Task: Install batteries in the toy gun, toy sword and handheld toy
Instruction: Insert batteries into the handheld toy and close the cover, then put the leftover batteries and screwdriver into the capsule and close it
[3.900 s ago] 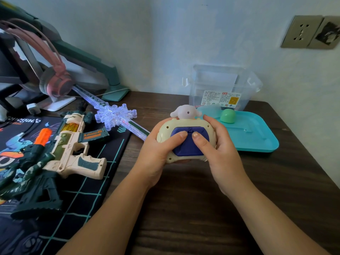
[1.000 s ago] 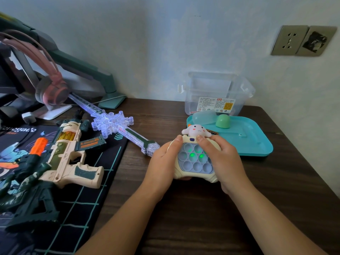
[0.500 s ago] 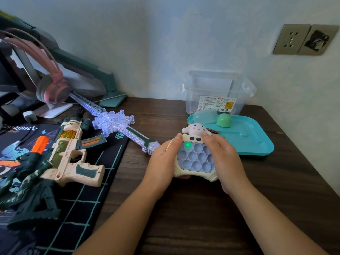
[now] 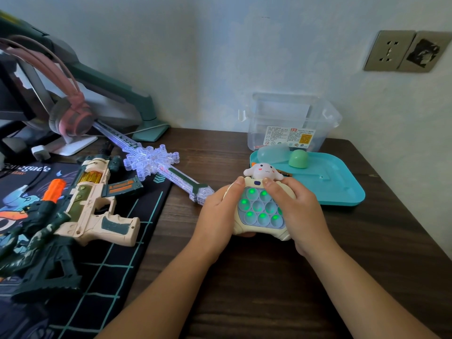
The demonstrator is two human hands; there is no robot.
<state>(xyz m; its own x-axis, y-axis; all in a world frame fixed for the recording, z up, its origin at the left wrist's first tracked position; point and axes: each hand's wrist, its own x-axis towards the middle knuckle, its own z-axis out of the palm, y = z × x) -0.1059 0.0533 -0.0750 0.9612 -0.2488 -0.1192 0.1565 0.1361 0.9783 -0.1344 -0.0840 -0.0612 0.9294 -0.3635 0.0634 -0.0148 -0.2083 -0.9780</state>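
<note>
Above the worktop [image 4: 269, 277], left hand [image 4: 216, 217] and right hand [image 4: 297, 214] clamp the handheld toy [image 4: 260, 211] from both sides, thumbs on top; teal tray [image 4: 342, 189] just beyond.

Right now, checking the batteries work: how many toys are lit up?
2: the handheld toy, glowing green, gripped by the left hand and right hand; the toy sword, left of it; toy gun unclear.

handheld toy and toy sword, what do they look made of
Handheld toy: cream shell seems smooth hard plastic, faintly shiny; bubbles probably soft translucent silicone, since green light glows through. Toy sword: clear rigid plastic, see-through with faceted edges.
</note>
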